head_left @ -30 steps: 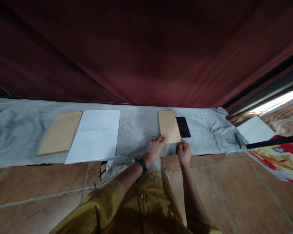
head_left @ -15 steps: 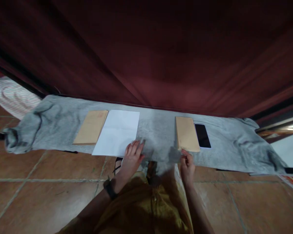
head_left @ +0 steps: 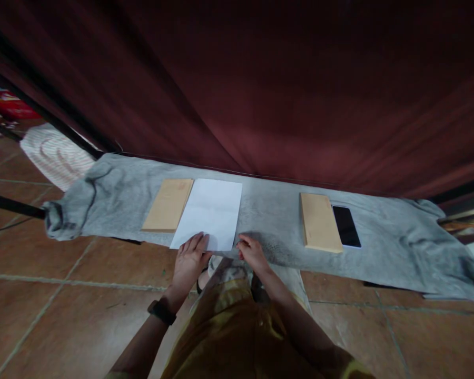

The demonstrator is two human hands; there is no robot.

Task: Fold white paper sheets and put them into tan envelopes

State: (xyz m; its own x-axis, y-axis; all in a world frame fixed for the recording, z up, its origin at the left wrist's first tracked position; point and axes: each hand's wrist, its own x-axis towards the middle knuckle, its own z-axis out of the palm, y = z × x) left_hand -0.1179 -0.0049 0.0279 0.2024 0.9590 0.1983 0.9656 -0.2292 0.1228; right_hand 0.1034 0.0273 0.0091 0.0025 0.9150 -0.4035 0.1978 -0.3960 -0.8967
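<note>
White paper [head_left: 209, 210], a sheet or a stack of them, lies on the grey cloth. My left hand [head_left: 190, 258] rests on its near edge, fingers laid out over the paper and the thumb by the edge. Just off the near right corner is my right hand [head_left: 253, 253], its fingers curled in and nothing visible in them. A stack of brown envelopes [head_left: 168, 205] adjoins the paper's left side. Further right, another stack of brown envelopes [head_left: 321, 223] lies apart from both hands, with a dark-screened phone [head_left: 346, 226] beside it.
The grey cloth [head_left: 276, 210] covers a long, narrow bench, rumpled at both ends. Behind it hangs a dark red curtain [head_left: 260, 105]. A dark bar [head_left: 13, 204] juts out at the left end, near a striped cloth [head_left: 61, 155]. Below is a tiled floor [head_left: 82, 310].
My right hand has moved left, from the right-hand envelopes to the paper's near right corner. My left hand has settled on the paper's near edge. The view has shifted slightly.
</note>
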